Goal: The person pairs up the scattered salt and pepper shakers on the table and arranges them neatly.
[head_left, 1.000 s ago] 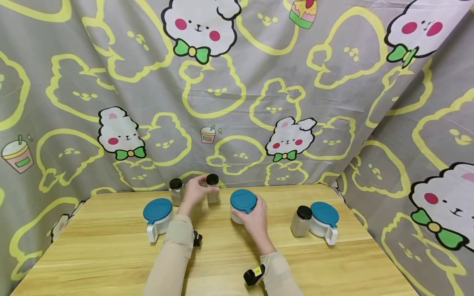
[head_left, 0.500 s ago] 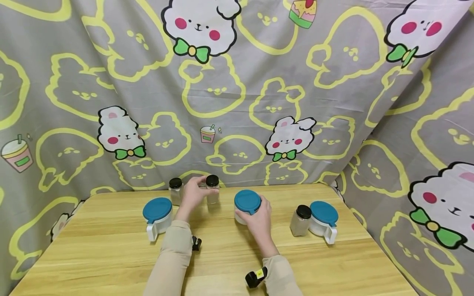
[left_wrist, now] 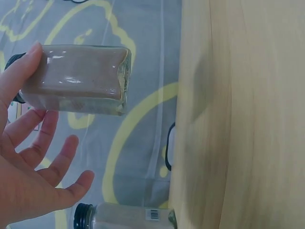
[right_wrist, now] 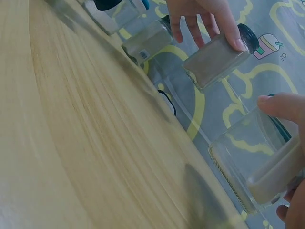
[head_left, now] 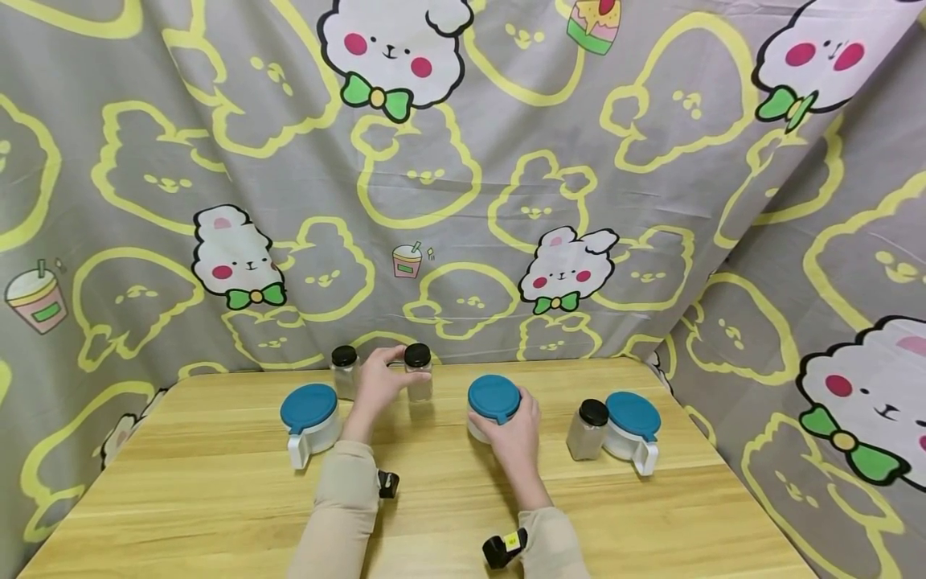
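At the near side, a left sleeve (head_left: 336, 498) and a right sleeve (head_left: 553, 539) reach over the wooden tabletop (head_left: 434, 515), each with a black device at the wrist. Farther in at the right, a square jar with a black lid (head_left: 587, 434) stands upright just left of a blue-lidded pot (head_left: 633, 418) whose white handle points nearer; whether the two touch is unclear. Across at the left stands a second blue-lidded pot (head_left: 311, 414), its handle also toward the near side. Between these groups, the hands work well apart from each other. The right hand (head_left: 517, 430) grips the middle pot (head_left: 494, 398) from its right and near sides, thumb across the near side by the lid; the right wrist view shows its base off the tabletop. Farther and to the left, the left hand (head_left: 379, 382) pinches the middle jar (head_left: 419, 386) just below its black lid, holding it upright above the tabletop, the lower fingers spread free. Just left of that hand stands another black-lidded jar (head_left: 346, 378). Beyond the far edge hangs a grey curtain (head_left: 434, 161) with yellow outlines and white cartoon animals.
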Demonstrator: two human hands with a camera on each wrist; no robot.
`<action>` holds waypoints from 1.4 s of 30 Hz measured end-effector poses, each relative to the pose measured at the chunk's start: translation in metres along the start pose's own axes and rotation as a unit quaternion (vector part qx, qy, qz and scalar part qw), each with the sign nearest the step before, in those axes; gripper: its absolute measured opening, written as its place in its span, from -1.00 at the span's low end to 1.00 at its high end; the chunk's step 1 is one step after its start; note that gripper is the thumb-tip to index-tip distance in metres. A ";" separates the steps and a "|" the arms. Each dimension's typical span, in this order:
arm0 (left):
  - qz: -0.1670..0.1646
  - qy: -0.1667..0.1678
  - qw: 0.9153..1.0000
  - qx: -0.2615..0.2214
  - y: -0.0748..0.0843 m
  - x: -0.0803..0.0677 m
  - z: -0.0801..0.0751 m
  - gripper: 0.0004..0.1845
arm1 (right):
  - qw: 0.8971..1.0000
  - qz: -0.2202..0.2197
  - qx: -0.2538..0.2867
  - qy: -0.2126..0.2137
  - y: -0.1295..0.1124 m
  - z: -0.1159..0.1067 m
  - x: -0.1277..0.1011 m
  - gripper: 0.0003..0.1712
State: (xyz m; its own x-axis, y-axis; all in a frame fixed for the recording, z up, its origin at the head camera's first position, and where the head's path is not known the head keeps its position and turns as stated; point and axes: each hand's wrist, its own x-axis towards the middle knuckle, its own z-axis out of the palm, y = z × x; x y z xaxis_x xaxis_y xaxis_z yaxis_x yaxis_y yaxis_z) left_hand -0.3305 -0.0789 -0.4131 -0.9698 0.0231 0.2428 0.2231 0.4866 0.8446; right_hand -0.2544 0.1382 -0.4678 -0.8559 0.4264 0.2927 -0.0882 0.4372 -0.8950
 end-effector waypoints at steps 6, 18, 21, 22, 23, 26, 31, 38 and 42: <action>-0.005 -0.004 1.000 -0.009 0.006 -0.011 0.003 -0.21 | 1.000 0.003 0.005 0.010 -0.001 -0.003 -0.004 0.08; 0.005 0.012 0.999 -0.039 0.013 -0.027 0.016 -0.30 | 1.000 0.018 -0.014 0.015 0.001 -0.010 -0.012 0.10; 0.011 0.016 0.999 -0.042 0.014 -0.030 0.019 -0.32 | 0.999 0.023 -0.016 0.018 0.001 -0.012 -0.013 0.09; 0.012 0.016 0.999 -0.043 0.015 -0.031 0.020 -0.33 | 0.999 0.023 -0.016 0.020 0.001 -0.013 -0.014 0.09; 0.014 0.016 0.999 -0.045 0.015 -0.032 0.020 -0.34 | 0.999 0.022 -0.018 0.020 0.001 -0.013 -0.014 0.08; 0.016 0.017 0.999 -0.041 0.016 -0.035 0.023 -0.33 | 0.999 0.022 -0.023 0.022 0.004 -0.015 -0.015 0.08; 0.015 0.010 0.999 -0.038 0.018 -0.039 0.025 -0.23 | 0.999 0.028 -0.030 0.025 0.009 -0.017 -0.016 0.07; 0.025 0.004 0.999 -0.046 0.021 -0.044 0.027 -0.31 | 0.999 0.023 -0.028 0.031 0.010 -0.020 -0.017 0.05; 0.032 0.000 0.998 -0.054 0.024 -0.046 0.030 -0.39 | 0.999 0.021 -0.024 0.031 0.008 -0.022 -0.018 0.04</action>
State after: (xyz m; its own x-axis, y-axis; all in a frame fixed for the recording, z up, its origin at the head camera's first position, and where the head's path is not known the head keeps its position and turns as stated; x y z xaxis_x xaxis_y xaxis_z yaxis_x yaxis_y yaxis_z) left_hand -0.2832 -0.0425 -0.4186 -0.9535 0.0510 0.2970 0.2931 0.3865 0.8745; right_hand -0.2280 0.1516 -0.4732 -0.8251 0.4930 0.2759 -0.0267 0.4537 -0.8907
